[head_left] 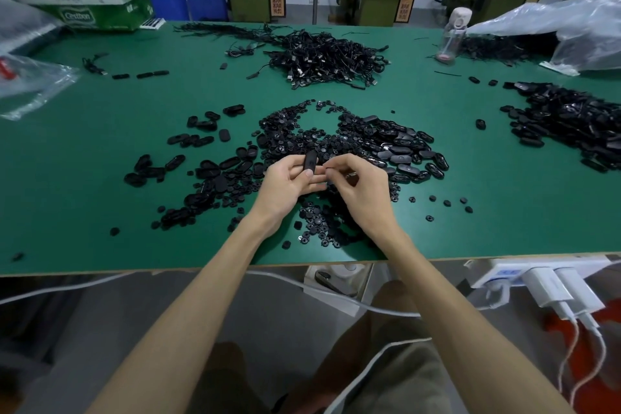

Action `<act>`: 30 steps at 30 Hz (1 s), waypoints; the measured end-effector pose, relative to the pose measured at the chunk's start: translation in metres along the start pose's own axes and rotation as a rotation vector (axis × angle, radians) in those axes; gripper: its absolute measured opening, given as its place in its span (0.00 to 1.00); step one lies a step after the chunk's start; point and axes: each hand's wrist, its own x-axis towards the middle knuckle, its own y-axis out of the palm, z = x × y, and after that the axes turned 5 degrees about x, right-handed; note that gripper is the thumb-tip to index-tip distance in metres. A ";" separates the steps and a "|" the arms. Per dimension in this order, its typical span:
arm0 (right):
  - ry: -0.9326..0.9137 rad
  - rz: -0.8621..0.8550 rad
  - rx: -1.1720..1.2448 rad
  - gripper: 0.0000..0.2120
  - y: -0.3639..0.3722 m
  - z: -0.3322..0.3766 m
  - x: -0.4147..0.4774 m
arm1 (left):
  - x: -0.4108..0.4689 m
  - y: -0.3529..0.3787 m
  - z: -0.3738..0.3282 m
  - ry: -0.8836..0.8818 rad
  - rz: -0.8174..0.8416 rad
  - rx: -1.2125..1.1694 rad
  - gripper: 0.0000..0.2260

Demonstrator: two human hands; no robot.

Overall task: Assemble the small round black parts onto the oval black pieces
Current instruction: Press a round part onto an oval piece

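My left hand (291, 183) holds one oval black piece (309, 161) upright between thumb and fingers, above the middle of the green table (84, 178). My right hand (356, 185) meets it from the right with its fingertips curled together; what they pinch is too small to make out. Under and behind both hands lies a heap of small round black parts (302, 138). Loose oval black pieces (400, 151) spread to the right of the heap, and more oval pieces (201, 175) lie scattered to the left.
A tangle of black cables (322, 57) lies at the table's far middle. Another pile of black pieces (571, 118) sits at the right edge. Plastic bags (30, 84) and a cardboard box (97, 10) are at the left, a bottle (452, 33) stands far right, a power strip (524, 276) hangs below.
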 end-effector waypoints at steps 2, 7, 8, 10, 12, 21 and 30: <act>0.009 -0.023 0.033 0.06 -0.002 0.000 0.000 | 0.000 0.000 0.000 -0.003 0.000 0.011 0.10; 0.056 -0.035 0.080 0.07 -0.004 0.002 0.000 | 0.000 0.001 0.000 0.001 0.002 0.048 0.11; 0.051 -0.031 0.076 0.07 -0.004 0.002 0.000 | 0.000 0.002 0.000 0.001 0.001 0.049 0.11; 0.044 -0.030 0.077 0.08 -0.004 0.003 0.000 | 0.000 0.002 0.000 0.001 0.000 0.046 0.10; 0.048 -0.034 0.089 0.09 -0.005 0.002 0.000 | 0.000 0.002 0.000 -0.001 -0.002 0.042 0.10; 0.035 -0.010 0.092 0.06 -0.005 -0.001 0.001 | -0.002 0.002 -0.001 0.003 0.015 0.021 0.09; -0.024 -0.017 0.058 0.07 -0.004 -0.002 0.002 | -0.002 0.005 -0.001 0.022 0.038 0.069 0.06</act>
